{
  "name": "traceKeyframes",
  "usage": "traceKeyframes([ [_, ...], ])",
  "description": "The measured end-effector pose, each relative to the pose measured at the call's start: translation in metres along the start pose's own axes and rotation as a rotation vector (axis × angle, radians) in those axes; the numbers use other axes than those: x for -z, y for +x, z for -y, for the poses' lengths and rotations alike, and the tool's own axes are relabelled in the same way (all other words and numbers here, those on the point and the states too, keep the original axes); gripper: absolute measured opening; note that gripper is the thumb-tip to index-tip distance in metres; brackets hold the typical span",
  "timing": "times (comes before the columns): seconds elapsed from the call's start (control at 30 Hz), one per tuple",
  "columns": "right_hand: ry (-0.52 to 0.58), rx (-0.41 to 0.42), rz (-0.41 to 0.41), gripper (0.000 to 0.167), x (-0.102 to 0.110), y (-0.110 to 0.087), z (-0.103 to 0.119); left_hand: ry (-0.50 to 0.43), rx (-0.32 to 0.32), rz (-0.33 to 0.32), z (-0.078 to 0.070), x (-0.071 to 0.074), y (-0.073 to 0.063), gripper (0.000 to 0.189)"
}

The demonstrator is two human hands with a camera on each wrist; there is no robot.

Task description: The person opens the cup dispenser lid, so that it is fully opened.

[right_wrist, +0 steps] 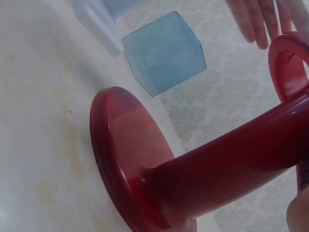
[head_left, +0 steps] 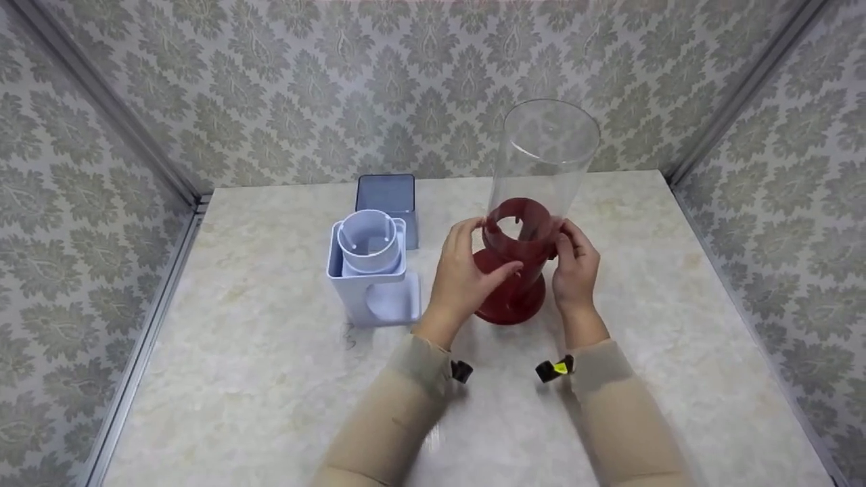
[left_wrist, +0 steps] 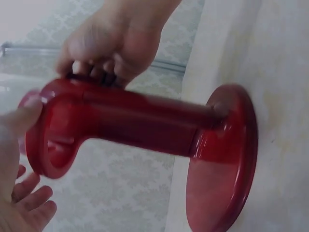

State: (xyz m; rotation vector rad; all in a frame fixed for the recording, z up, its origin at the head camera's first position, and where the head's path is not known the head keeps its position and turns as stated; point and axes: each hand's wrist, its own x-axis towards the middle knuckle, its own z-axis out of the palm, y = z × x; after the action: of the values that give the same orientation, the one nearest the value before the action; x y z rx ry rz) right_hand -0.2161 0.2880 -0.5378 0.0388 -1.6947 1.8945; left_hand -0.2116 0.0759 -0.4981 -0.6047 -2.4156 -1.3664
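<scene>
A red dispenser stand with a round base and a ring at its top stands upright on the table. A tall clear cylinder rises from the ring, open end up. My left hand spreads around the left side of the ring. In the left wrist view its thumb touches the ring's rim, while the fingers hang apart below. On the other side, my right hand grips the upper part of the stand with curled fingers. A dark part by those fingers is mostly hidden.
To the left stands a pale blue dispenser body with a round cup in its top. Behind it is a translucent blue box. A patterned wall closes off the table's back.
</scene>
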Motion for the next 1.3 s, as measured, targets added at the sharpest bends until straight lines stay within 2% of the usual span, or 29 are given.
traceKeyframes([
  [0.1, -0.007, 0.014, -0.01, 0.038, 0.0, 0.001, -0.001, -0.136, -0.011, 0.14, 0.011, 0.004, 0.018, 0.12],
  [0.17, -0.029, 0.031, -0.008, 0.039, 0.001, 0.001, -0.002, -0.236, -0.015, 0.225, 0.017, 0.004, 0.027, 0.126],
  [0.23, -0.055, 0.053, 0.002, 0.04, 0.002, 0.001, -0.004, -0.323, -0.013, 0.269, 0.023, 0.004, 0.031, 0.127],
  [0.3, -0.071, 0.074, 0.016, 0.044, 0.003, 0.002, -0.006, -0.375, -0.005, 0.275, 0.027, 0.003, 0.031, 0.123],
  [0.4, -0.087, 0.108, 0.044, 0.05, 0.004, 0.003, -0.007, -0.394, 0.011, 0.234, 0.027, 0.0, 0.023, 0.119],
  [0.5, -0.068, 0.122, 0.078, 0.05, 0.004, 0.009, -0.007, -0.361, 0.026, 0.173, 0.021, -0.004, 0.016, 0.117],
  [0.57, -0.033, 0.107, 0.102, 0.043, 0.004, 0.015, -0.007, -0.322, 0.033, 0.127, 0.016, -0.008, 0.011, 0.117],
  [0.87, 0.271, -0.062, 0.266, 0.027, 0.006, 0.041, -0.017, -0.161, 0.097, -0.111, -0.011, -0.036, -0.014, 0.113],
  [1.0, 0.337, -0.161, 0.314, 0.018, 0.002, 0.053, -0.018, -0.107, 0.101, -0.204, -0.021, -0.05, -0.025, 0.109],
  [1.13, 0.37, -0.23, 0.354, 0.022, 0.0, 0.06, -0.02, -0.079, 0.079, -0.245, -0.025, -0.058, -0.033, 0.103],
  [1.3, 0.363, -0.275, 0.354, 0.025, 0.002, 0.058, -0.019, -0.175, 0.069, -0.247, -0.015, -0.059, -0.036, 0.096],
])
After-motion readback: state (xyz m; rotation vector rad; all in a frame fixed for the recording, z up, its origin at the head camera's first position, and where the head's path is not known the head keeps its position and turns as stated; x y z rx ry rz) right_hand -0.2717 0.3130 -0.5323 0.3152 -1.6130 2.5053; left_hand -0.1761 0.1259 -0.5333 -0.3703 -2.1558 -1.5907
